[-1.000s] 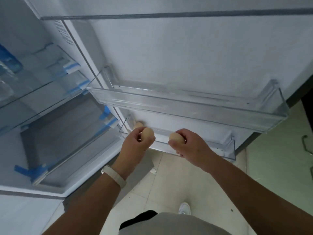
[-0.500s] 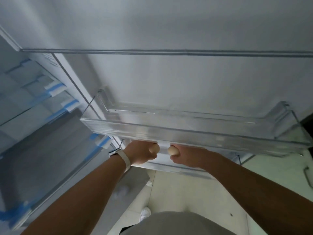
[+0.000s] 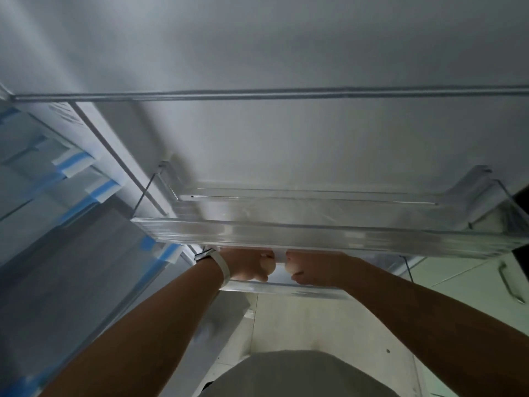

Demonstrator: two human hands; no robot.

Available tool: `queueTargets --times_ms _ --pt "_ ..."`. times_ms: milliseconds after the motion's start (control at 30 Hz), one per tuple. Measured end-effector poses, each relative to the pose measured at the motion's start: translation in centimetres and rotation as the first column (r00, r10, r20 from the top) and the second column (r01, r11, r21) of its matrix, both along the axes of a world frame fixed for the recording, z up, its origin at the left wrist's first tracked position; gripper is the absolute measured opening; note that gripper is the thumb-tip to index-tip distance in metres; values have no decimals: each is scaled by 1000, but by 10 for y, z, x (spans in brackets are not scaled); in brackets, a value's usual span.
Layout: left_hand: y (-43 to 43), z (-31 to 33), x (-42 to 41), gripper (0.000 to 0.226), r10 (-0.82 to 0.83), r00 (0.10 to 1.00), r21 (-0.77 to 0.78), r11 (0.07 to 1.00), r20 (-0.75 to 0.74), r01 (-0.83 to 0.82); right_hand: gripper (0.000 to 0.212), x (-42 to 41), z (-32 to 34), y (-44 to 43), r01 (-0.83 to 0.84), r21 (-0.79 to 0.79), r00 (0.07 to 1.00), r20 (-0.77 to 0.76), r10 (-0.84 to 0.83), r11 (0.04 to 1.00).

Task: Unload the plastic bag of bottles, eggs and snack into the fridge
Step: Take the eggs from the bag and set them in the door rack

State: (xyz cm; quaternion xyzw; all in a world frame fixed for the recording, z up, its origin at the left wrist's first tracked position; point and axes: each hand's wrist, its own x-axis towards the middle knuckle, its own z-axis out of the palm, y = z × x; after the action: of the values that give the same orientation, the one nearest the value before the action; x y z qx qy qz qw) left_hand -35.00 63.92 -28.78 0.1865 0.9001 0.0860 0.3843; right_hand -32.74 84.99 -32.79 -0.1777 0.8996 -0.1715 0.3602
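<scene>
white wristband (image 3: 222,266), grey top (image 3: 294,373), bare forearms

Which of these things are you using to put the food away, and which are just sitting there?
For the job:
left hand holding the left egg
right hand holding the right egg
lower bin, which both hands reach over

Just there:
upper bin
blue tape
wristband
floor
</scene>
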Motion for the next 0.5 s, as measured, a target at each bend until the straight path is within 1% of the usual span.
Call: queueTargets --times_ms 67,167,200,267,300,400,500 --pt "1 -2 -1 39 -7 1000 -6 1000 -1 7 64 3 7 -1 5 27 1000 -31 -4 1000" --pt "2 -2 1 41 -20 1000 -32 999 -21 19 64 5 8 -1 0 63 1000 -18 1 998" --pt "3 -1 2 43 -22 999 -36 999 -39 21 61 6 10 -2 8 60 1000 -28 -6 998" --pt "5 1 4 47 -13 997 -49 999 -75 9 43 6 8 -1 37 -12 997 -63 -37 999" --pt "5 2 5 49 -7 996 -55 998 -94 2 37 7 5 0 32 -20 994 -99 -34 999" --pt "3 5 6 52 39 994 -53 998 -106 -45 34 7 10 -1 13 -22 995 -101 -15 1000" --pt "2 9 11 54 128 982 -65 988 -141 -138 21 7 12 0 9 -46 982 -189 -18 999"
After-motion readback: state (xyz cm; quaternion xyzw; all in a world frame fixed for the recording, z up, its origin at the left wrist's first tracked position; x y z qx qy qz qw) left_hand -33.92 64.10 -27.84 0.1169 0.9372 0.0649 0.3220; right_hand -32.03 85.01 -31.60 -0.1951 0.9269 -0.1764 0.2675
